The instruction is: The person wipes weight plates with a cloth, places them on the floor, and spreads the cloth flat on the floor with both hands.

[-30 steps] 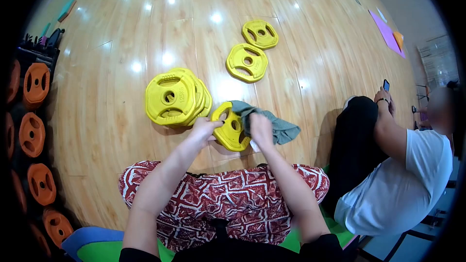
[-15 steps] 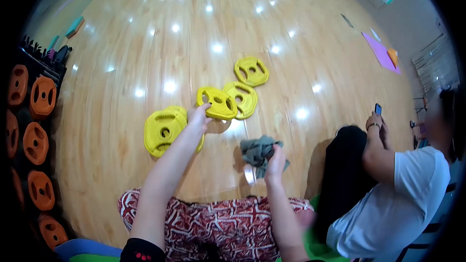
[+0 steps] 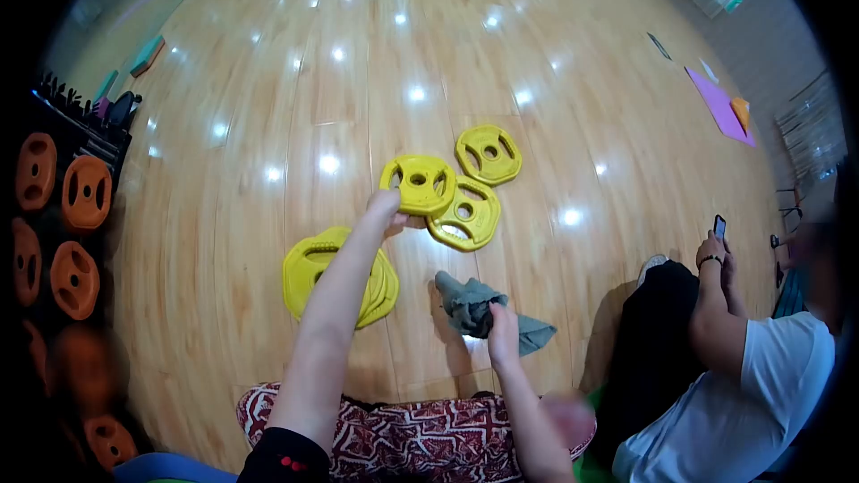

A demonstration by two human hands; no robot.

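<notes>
Currently, the left hand (image 3: 385, 206) grips a yellow plate (image 3: 418, 166) by its near-left rim, partly covering a second plate (image 3: 464, 223) on the floor (image 3: 268, 89); whether the two touch, I cannot tell. A third plate (image 3: 491, 161) lies just beyond. Closer to the floor's near edge, the right hand (image 3: 504, 331) clutches a bunched cloth (image 3: 470, 304), while a stack (image 3: 378, 291) sits leftward, partly hidden by the left forearm (image 3: 327, 331). Orange plates (image 3: 87, 181) line the floor's left edge.
</notes>
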